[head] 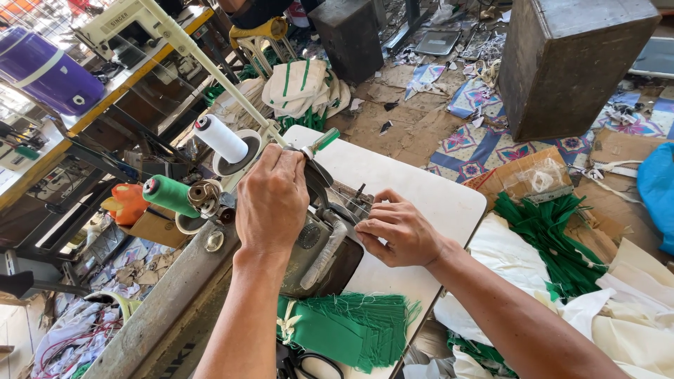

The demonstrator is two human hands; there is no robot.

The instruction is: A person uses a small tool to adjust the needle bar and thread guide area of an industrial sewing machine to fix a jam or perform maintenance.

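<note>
Most of the grey sewing machine [319, 245] sits hidden under the two hands, so its needle area cannot be made out. The left hand [272, 200] is curled over the top of the machine, fingers closed on something dark there, though what exactly it grips is covered by the knuckles. The right hand [399, 230] lies flat beside it on the machine's bed, fingers stretched together and pressing down at the metal parts, holding nothing that shows. A pair of scissors [309, 365] at the bottom edge is cut off, only the dark handles visible. Two thread cones stand at the left of the machine, one white [221, 138] and one green [170, 194]. One stack of green cloth pieces [351, 330] lies on the white table [421, 189] just in front of the machine, and a second heap of green cloth [554, 238] rests on the floor to the right. The floor is littered with cardboard, scraps and patterned mats; two dark metal boxes [569, 63] stand further back, and another sewing machine [116, 24] sits on a bench at the upper left.
</note>
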